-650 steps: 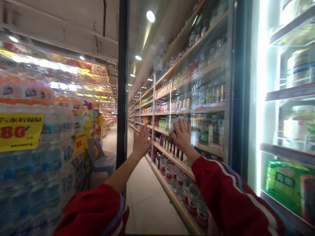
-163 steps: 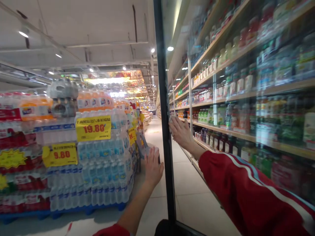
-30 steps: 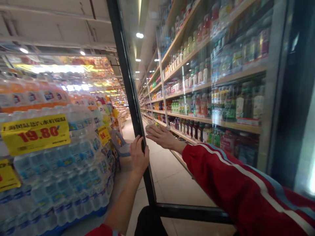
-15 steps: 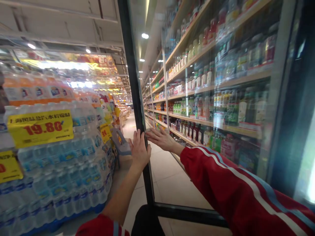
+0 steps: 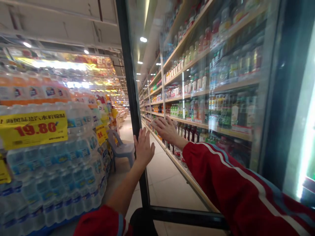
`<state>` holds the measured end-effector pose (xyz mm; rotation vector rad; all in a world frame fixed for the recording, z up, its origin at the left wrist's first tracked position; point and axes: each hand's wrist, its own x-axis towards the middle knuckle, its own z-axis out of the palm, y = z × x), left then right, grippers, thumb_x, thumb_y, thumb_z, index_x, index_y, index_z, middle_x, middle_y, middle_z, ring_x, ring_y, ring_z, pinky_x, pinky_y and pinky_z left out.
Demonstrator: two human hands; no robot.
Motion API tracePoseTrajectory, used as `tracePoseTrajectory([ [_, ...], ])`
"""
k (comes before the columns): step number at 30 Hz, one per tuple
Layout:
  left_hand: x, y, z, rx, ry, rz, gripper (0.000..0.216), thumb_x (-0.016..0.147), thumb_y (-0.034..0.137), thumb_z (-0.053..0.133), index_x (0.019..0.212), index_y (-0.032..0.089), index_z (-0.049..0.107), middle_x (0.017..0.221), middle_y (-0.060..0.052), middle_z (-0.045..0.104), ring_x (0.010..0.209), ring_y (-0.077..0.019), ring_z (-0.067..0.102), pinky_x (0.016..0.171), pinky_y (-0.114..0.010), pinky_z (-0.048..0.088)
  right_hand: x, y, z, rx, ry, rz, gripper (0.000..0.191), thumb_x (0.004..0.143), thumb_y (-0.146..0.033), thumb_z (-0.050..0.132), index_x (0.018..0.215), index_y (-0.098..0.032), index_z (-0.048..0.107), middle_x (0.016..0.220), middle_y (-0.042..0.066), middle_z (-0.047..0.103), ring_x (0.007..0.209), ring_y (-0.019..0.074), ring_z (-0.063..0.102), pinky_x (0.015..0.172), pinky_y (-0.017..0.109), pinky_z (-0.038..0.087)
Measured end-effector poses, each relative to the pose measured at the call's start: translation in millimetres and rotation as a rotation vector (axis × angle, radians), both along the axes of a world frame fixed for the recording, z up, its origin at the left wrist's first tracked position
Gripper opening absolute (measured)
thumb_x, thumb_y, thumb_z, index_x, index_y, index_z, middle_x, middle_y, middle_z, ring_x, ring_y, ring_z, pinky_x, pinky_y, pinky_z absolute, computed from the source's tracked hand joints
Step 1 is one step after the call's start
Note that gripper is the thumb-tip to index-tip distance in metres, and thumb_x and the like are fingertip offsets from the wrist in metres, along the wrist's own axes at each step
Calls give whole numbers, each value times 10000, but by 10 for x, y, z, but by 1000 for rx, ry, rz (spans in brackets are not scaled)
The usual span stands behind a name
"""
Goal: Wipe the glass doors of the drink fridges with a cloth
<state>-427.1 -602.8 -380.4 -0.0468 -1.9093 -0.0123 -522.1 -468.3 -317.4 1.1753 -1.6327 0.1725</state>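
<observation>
A tall glass fridge door (image 5: 197, 183) in a black frame (image 5: 128, 65) stands open in front of me. My left hand (image 5: 143, 149) rests flat against the frame's left edge, fingers upright and apart. My right hand (image 5: 167, 129), in a red sleeve with white stripes, presses on the glass just right of the frame, fingers stretched out. A small pale bit shows at the edge of its palm; I cannot make out what it is.
Stacked packs of bottled water (image 5: 61, 164) with a yellow 19.80 price tag (image 5: 33, 127) fill the left. A grey plastic chair (image 5: 120, 149) stands beside them. Drink shelves (image 5: 221, 85) show through the glass along a tiled aisle (image 5: 167, 183). The lit fridge interior (image 5: 307, 147) is at the far right.
My left hand has loosened from the frame's edge and now lies flat with fingers upright. My right hand has slid right and a little up across the glass.
</observation>
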Motion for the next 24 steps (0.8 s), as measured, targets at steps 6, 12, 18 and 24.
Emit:
tracePoseTrajectory([
  [6, -71, 73, 6, -12, -20, 8, 551, 769, 190, 495, 1307, 102, 413, 1438, -174, 340, 1362, -288, 259, 1109, -524, 120, -125, 204, -84, -64, 85, -65, 431, 913, -194, 392, 1340, -252, 413, 1430, 78, 389, 1366, 274, 251, 1099, 577, 139],
  [12, -165, 183, -39, -108, -29, 25, 554, 780, 196, 480, 1318, 98, 387, 1429, -177, 356, 1358, -283, 270, 1094, -540, 171, -213, 494, -378, 101, 294, -54, 439, 895, -177, 440, 1328, -247, 418, 1391, 51, 448, 1333, 243, 318, 1107, 533, 161],
  [18, -263, 351, 37, -160, 4, 18, 551, 769, 189, 483, 1306, 93, 401, 1433, -166, 352, 1359, -274, 269, 1108, -520, 160, -305, 706, 47, -343, 216, -233, 444, 889, -220, 454, 1331, -239, 428, 1409, 97, 412, 1350, 256, 281, 1104, 535, 139],
  [24, -338, 547, 110, -178, 6, -27, 562, 770, 203, 471, 1317, 104, 393, 1435, -155, 355, 1365, -270, 256, 1112, -511, 156, -290, 870, -264, -152, 276, -200, 443, 875, -212, 464, 1317, -245, 441, 1397, 81, 430, 1350, 251, 281, 1106, 517, 144],
])
